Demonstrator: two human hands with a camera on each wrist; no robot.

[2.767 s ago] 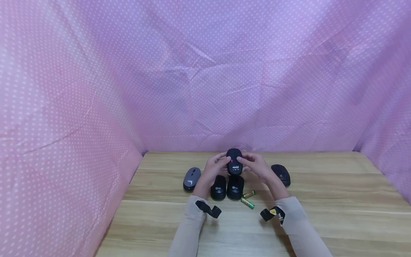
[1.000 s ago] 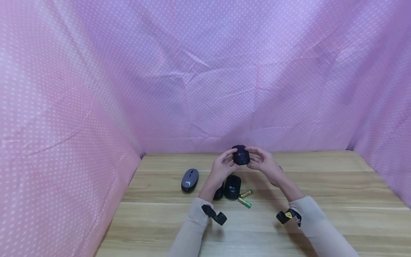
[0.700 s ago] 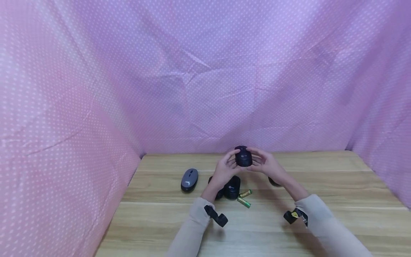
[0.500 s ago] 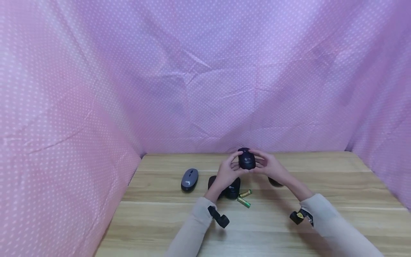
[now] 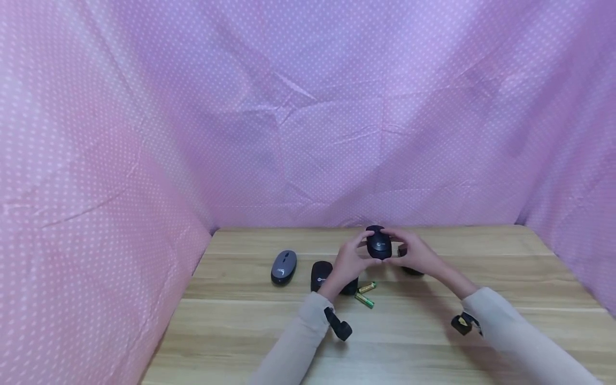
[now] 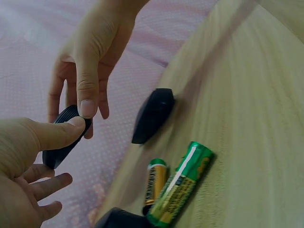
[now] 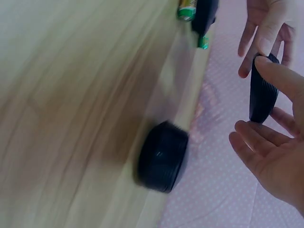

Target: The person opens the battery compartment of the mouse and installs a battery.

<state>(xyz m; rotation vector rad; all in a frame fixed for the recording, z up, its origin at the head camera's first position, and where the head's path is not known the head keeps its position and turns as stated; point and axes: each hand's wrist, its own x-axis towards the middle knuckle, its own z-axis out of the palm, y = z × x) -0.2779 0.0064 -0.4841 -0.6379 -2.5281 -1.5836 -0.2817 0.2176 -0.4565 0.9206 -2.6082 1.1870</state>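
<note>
Left hand and right hand close together — both pinching, forearms angled inward.

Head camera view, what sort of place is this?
Probably a makeshift recording booth: dotted pink cloth hangs behind and beside a wooden table, and a small black device sits at each of the person's wrists.

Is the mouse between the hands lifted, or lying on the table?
Lifted: the left hand and right hand hold the black mouse, and both wrist views show it apart from the table.
</note>
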